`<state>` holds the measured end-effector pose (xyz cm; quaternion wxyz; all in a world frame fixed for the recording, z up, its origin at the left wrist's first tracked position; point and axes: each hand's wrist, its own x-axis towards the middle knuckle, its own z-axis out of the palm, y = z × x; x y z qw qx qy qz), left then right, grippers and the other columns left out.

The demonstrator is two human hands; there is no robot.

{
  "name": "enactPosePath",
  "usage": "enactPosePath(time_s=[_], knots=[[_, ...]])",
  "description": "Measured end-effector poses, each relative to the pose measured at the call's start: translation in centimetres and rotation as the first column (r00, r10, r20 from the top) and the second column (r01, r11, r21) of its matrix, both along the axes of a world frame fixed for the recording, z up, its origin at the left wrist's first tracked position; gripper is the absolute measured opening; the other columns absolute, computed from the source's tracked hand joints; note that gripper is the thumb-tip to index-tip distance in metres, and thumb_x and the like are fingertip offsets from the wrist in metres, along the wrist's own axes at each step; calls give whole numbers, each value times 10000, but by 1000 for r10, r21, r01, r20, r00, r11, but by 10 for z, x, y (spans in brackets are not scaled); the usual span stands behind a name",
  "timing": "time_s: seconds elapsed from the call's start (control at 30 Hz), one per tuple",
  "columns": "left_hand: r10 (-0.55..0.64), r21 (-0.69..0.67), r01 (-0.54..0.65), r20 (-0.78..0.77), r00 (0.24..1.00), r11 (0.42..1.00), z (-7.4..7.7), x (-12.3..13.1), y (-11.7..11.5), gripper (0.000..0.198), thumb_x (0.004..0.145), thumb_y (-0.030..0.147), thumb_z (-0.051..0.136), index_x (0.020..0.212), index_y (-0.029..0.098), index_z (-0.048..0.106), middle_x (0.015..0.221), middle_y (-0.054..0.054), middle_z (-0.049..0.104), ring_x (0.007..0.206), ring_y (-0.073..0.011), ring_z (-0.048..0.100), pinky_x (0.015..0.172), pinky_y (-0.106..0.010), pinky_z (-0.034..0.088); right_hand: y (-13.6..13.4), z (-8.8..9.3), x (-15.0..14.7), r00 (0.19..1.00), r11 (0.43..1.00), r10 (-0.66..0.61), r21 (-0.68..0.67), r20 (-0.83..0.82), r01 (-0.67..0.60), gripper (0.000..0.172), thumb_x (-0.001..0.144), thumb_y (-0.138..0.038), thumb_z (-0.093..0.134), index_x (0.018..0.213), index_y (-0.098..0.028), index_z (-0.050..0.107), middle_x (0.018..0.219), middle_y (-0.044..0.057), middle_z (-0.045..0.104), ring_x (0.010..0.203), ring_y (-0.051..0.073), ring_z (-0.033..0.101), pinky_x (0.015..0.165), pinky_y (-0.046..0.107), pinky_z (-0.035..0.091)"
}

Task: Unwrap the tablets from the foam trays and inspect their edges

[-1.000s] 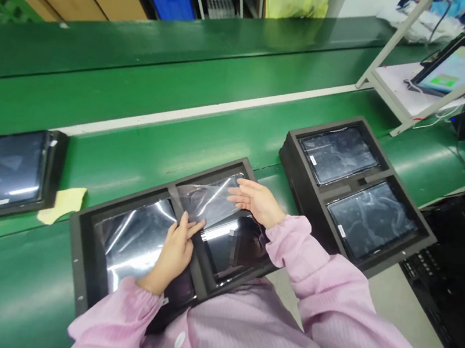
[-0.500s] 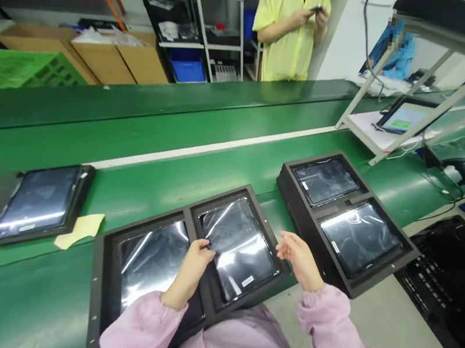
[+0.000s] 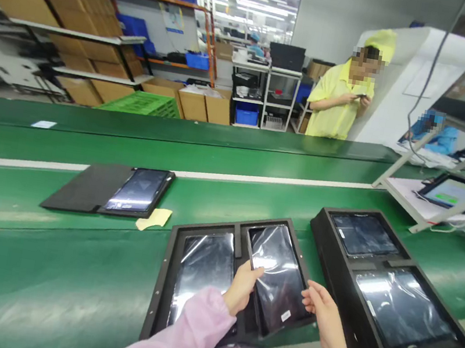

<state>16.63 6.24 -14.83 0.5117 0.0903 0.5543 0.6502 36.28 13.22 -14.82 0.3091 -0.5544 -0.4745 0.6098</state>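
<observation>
A dark tablet (image 3: 279,284) in clear film, with a small white label near its lower end, tilts slightly out of the right compartment of a black foam tray (image 3: 158,292). My left hand (image 3: 243,288) grips its left edge, thumb on top. At the right edge of that tablet, my right hand (image 3: 323,312) has its fingers loosely bent and apart; whether the fingertips touch the tablet or the tray rim I cannot tell. Another film-wrapped tablet (image 3: 204,264) lies in the left compartment, partly behind my left sleeve.
To the right stand stacked black trays (image 3: 332,266) with two wrapped tablets on top. A tablet in an opened black cover (image 3: 84,186) and a yellow paper piece (image 3: 154,219) lie left on the green conveyor (image 3: 68,265). Across it, a person in yellow (image 3: 335,108) stands near a white rack (image 3: 404,201).
My left hand has taken hold of the tablet's left edge, and that edge has come up a little. My right hand has come to the tablet's right side. The view has turned left and up.
</observation>
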Motion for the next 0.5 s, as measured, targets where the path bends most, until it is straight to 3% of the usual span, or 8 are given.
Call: enactPosePath(time_s=[0.13,0.2,0.3,0.4,0.5], knots=[[87,82,-82,-58,995,993,11,-52,-50,414,606,355,754,933,138,620,951,-90,691,898,-229,631,840,-328,447,-5,-3,-42,975,974,172,121,138,-189,483,629,-517,614,960,-165,620,821,66,664,725,215,599,647,336,472],[93,67,-87,-98,991,994,10,-85,-80,458,647,353,738,1029,148,593,991,-90,687,925,-233,632,852,-338,450,-10,-9,-71,916,914,335,160,222,-373,456,707,-509,536,991,-161,618,895,82,668,803,228,618,711,350,484],[78,-64,-90,-172,982,994,-5,-122,-116,460,702,370,676,1081,136,558,971,-115,690,887,-268,651,809,-384,478,-19,-19,-119,785,787,504,183,359,-589,353,777,-420,493,979,-169,637,978,84,676,943,228,614,851,354,451],[115,-195,-208,-405,907,958,-25,-132,-132,407,709,310,614,1065,118,568,1060,-163,667,1022,-316,611,921,-447,433,-26,-27,-161,713,735,546,159,440,-660,176,728,-314,586,819,-184,662,823,65,688,925,254,618,885,379,415],[148,-220,-333,-587,796,917,-41,-124,-131,502,681,222,592,1160,90,526,1307,-211,517,1281,-320,408,1092,-442,249,-30,-33,-186,692,743,527,128,493,-657,140,712,-280,607,783,-165,643,768,86,667,912,287,620,864,404,406]])
